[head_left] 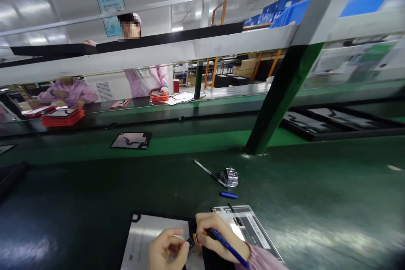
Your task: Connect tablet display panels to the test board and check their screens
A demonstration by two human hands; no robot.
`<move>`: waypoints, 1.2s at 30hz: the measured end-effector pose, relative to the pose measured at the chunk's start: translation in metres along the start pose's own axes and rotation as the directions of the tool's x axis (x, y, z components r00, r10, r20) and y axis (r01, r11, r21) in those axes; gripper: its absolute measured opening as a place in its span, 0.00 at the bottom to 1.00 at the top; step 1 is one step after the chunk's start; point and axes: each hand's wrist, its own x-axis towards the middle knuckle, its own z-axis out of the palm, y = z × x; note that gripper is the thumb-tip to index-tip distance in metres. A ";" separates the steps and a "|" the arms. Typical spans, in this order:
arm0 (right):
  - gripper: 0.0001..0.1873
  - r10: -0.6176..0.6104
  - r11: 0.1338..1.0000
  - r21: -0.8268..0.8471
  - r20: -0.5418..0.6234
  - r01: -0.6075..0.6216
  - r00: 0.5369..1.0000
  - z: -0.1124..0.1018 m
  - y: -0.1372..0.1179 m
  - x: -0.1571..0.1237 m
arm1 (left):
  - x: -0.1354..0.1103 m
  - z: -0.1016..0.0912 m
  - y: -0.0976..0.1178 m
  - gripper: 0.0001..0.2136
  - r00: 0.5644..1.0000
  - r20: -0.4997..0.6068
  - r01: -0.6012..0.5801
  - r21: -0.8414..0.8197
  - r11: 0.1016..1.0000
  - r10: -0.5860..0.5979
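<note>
My left hand point(167, 249) is closed in a pinch on the dark end of a flex cable point(190, 242), with gold-coloured contacts beside it. In my right hand point(220, 234) is a blue pen point(226, 244); its fingertips also meet the cable end, and whether they grip it I cannot tell. Beneath both hands lies a flat silver panel point(142, 234) with black edges and a dark corner tab. A second panel point(257, 232), white-framed and printed with labels, lies partly under my right wrist. Just beyond it rests a blue pen cap point(228, 195).
A shiny metal device point(230, 176) and a thin rod-like tool point(205, 168) lie on the green bench point(126, 185). A slanted post point(278, 93) rises at right, near black trays point(341, 124) of panels. Across the bench, two people work by red stacks point(63, 118).
</note>
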 end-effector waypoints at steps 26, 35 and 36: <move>0.22 -0.222 0.943 -0.248 0.029 0.223 0.975 0.012 0.011 0.000 | 0.008 0.005 0.006 0.08 0.997 0.074 0.031 0.030 0.999 -0.033; 0.28 -0.252 0.955 -0.166 -0.012 0.246 0.968 0.000 0.004 -0.003 | 0.006 0.003 0.009 0.12 0.995 0.095 0.043 -0.028 0.999 -0.040; 0.29 -0.255 0.957 -0.151 -0.027 0.248 0.967 -0.003 0.001 -0.004 | 0.007 0.003 0.009 0.12 0.994 0.098 0.042 -0.027 0.999 -0.039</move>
